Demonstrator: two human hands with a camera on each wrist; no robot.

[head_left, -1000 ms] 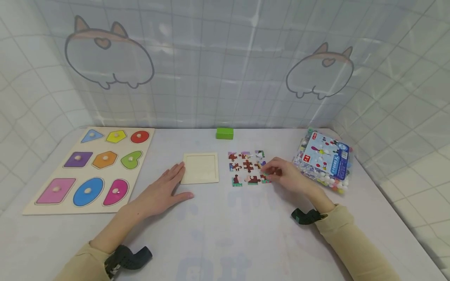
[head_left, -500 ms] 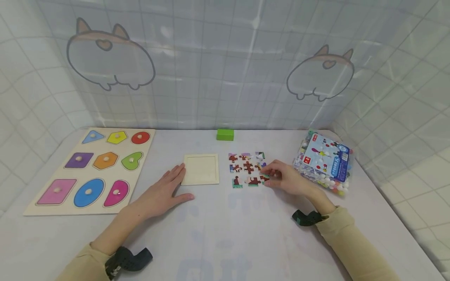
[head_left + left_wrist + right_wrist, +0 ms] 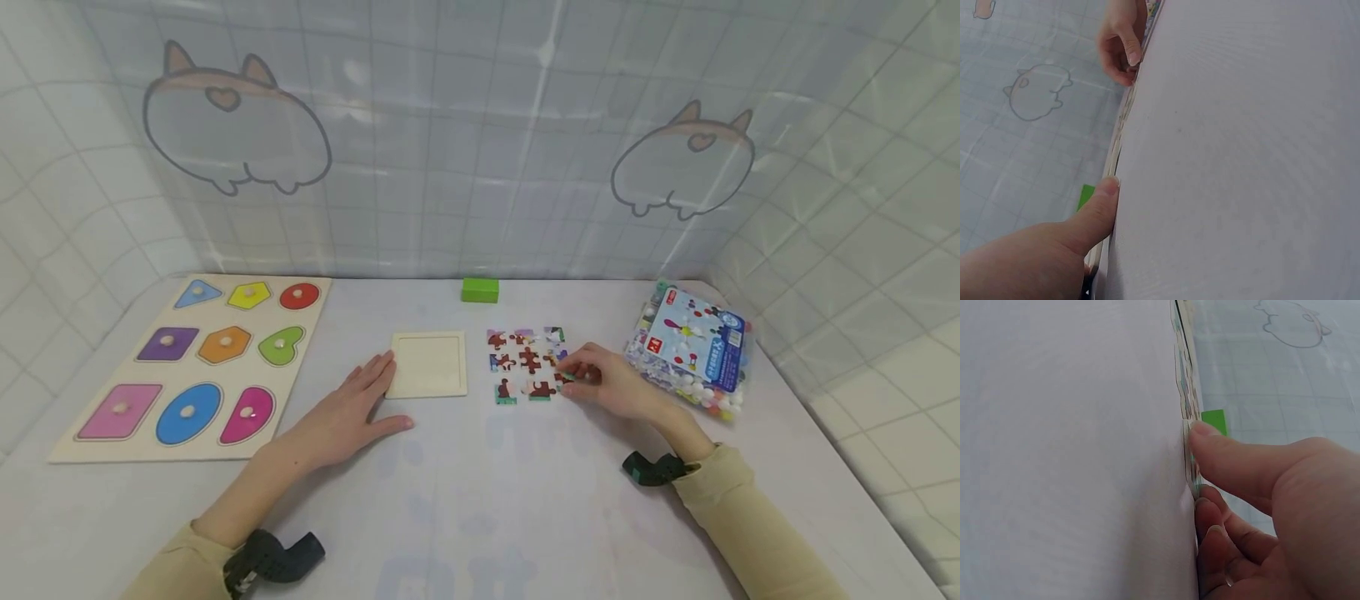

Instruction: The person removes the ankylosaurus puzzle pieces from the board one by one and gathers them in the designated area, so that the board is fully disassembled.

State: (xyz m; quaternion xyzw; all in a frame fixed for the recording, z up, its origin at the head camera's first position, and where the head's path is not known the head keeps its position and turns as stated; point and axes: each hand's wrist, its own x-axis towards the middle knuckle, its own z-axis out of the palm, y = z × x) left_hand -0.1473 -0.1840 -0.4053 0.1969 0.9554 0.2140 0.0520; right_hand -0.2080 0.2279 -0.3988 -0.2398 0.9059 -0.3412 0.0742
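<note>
My left hand (image 3: 337,419) lies flat on the table, its straight fingers touching the left edge of a square wooden puzzle tray (image 3: 427,393). In the left wrist view the thumb of that left hand (image 3: 1054,250) is stretched out along the tabletop. To the right of the tray, jigsaw pieces (image 3: 530,360) are spread in loose rows with gaps between them. At their lower right corner my right hand (image 3: 611,382) pinches a jigsaw piece (image 3: 1189,459) between thumb and fingers, low at the table. The fingers partly hide this piece and the pieces beside it.
A wooden board of knobbed shapes (image 3: 288,379) lies at the left. Behind the tray sits a green block (image 3: 480,290). A clear pack of colourful beads (image 3: 693,342) stands to the right. Grey patterned sheeting (image 3: 465,142) hangs behind the table.
My right fingers have shifted slightly around the lower right jigsaw piece, which now looks a little tilted. The left hand stays at the tray.
</note>
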